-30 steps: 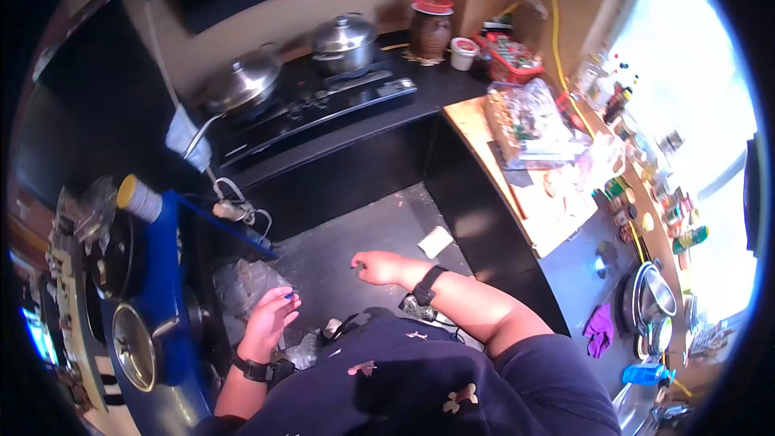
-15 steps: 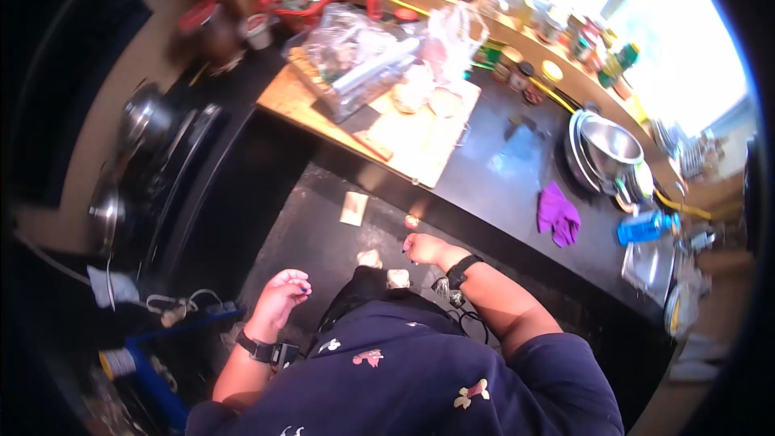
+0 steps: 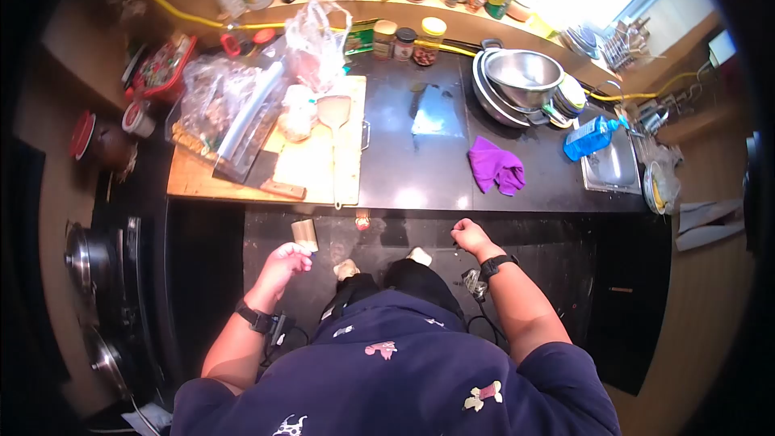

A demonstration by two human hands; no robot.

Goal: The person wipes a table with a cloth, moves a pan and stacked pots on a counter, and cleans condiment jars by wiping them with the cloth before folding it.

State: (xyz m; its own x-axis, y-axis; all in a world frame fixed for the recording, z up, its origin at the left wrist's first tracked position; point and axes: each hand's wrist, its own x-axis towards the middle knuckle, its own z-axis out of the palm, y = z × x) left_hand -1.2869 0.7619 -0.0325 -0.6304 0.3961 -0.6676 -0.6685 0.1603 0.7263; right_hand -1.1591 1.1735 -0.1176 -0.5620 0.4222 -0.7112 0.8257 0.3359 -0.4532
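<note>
My left hand (image 3: pixel 282 266) hangs in front of my body at the left, its fingers loosely curled, with nothing visible in them. A tan flat-sided piece (image 3: pixel 304 232) on the floor shows just beyond it. My right hand (image 3: pixel 471 236) is held lower than the counter edge, fingers bent together; whatever they hold, if anything, is hidden. Neither hand touches the counter (image 3: pixel 412 186). On the counter's left lies a wooden cutting board (image 3: pixel 349 163) with a spatula (image 3: pixel 333 113), a wooden-handled knife (image 3: pixel 282 189) and a tray of plastic-wrapped things (image 3: pixel 211 105).
A purple cloth (image 3: pixel 494 165) lies right of the board. Behind it stand nested metal bowls (image 3: pixel 523 77); a blue bottle (image 3: pixel 587 139) is beside the sink (image 3: pixel 612 168). Jars (image 3: pixel 430 40) line the back. Pots (image 3: pixel 85 258) stand at the left, and a small reddish object (image 3: pixel 362 220) is on the floor.
My view has turned, so the counter now runs straight across in front of me. My right hand has shifted rightward in the view; both hands stay off the counter.
</note>
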